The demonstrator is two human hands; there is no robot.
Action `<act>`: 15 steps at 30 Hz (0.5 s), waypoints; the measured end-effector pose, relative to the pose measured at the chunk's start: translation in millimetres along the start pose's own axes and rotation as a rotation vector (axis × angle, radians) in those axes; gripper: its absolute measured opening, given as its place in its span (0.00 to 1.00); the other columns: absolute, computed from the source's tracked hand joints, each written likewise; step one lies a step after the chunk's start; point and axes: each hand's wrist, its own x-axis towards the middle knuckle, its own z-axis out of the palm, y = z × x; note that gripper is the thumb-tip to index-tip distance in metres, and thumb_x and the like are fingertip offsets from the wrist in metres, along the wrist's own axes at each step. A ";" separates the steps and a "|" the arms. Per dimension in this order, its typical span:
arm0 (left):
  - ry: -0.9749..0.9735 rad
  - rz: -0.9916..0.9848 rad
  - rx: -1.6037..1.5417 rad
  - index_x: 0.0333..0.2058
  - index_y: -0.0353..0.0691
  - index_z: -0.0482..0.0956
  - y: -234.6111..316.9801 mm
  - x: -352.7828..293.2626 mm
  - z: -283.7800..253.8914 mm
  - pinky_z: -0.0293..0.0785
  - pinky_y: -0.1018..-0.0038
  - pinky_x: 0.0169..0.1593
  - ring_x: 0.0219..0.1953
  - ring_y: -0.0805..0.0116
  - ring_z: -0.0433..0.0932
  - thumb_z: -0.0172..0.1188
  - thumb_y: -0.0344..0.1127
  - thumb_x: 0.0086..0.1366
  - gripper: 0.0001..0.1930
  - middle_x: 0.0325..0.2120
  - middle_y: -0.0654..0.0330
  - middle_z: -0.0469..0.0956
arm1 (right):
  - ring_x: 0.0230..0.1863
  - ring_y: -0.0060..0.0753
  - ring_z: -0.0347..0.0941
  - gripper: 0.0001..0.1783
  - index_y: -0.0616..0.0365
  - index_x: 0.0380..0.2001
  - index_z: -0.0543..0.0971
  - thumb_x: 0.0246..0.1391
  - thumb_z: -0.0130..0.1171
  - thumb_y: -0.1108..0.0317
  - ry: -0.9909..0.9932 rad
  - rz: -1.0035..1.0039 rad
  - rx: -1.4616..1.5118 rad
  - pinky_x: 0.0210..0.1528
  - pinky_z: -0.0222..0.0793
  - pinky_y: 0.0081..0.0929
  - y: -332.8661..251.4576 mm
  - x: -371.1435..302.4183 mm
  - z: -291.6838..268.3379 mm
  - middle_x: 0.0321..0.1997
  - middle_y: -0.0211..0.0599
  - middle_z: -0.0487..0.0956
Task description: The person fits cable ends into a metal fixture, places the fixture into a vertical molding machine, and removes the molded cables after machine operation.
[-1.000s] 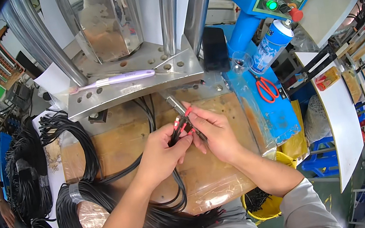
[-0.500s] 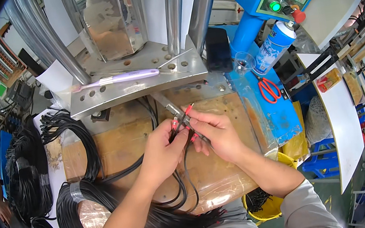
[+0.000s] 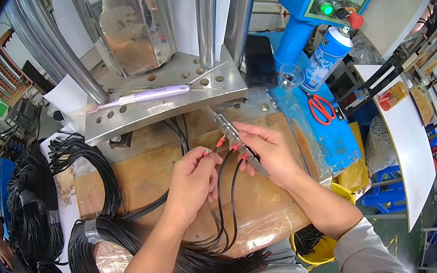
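Observation:
In the middle of the view, my right hand (image 3: 269, 150) is closed around a narrow grey metal bar (image 3: 226, 124) with notches along it. Red cable ends sit against the bar's left side, and black cables (image 3: 231, 201) hang from them toward the bench. Just left of the bar, my left hand (image 3: 193, 178) pinches a black cable with a red end (image 3: 206, 151). Part of that cable is hidden by my fingers. Several more black cables pass under my left wrist.
Bundled black cables (image 3: 107, 236) lie on the left. Behind my hands is a steel machine plate (image 3: 169, 107) carrying a purple-handled brush (image 3: 154, 93). On the right blue surface are red-handled scissors (image 3: 321, 109), a spray can (image 3: 327, 58) and a plastic cup (image 3: 290, 76). A yellow bin (image 3: 324, 250) stands below.
My hands have moved apart. The bar has turned steeper in my right hand, and its notched side with red cable ends now shows. My left hand has drawn slightly left with a cable.

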 end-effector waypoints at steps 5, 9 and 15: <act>-0.004 -0.041 0.112 0.40 0.34 0.75 9.0 -3.5 5.6 0.63 0.78 0.16 0.11 0.77 0.66 0.50 0.38 0.78 0.12 0.14 0.66 0.69 | 0.24 0.27 0.79 0.22 0.63 0.65 0.74 0.71 0.52 0.69 -0.057 -0.016 -0.062 0.20 0.70 0.21 4.6 0.1 0.7 0.42 0.38 0.84; 0.003 0.004 0.102 0.39 0.34 0.76 0.4 0.9 2.6 0.62 0.77 0.16 0.11 0.77 0.66 0.50 0.39 0.78 0.13 0.12 0.66 0.68 | 0.25 0.26 0.79 0.21 0.63 0.64 0.75 0.71 0.52 0.70 -0.088 -0.031 -0.099 0.20 0.70 0.19 5.5 -1.2 1.5 0.41 0.37 0.85; -0.081 0.015 0.069 0.38 0.35 0.75 2.2 2.3 -4.9 0.65 0.76 0.19 0.14 0.75 0.69 0.52 0.38 0.78 0.12 0.13 0.65 0.69 | 0.23 0.23 0.78 0.21 0.63 0.63 0.76 0.71 0.54 0.68 -0.160 -0.089 -0.160 0.18 0.68 0.19 7.2 -1.0 -0.8 0.38 0.37 0.85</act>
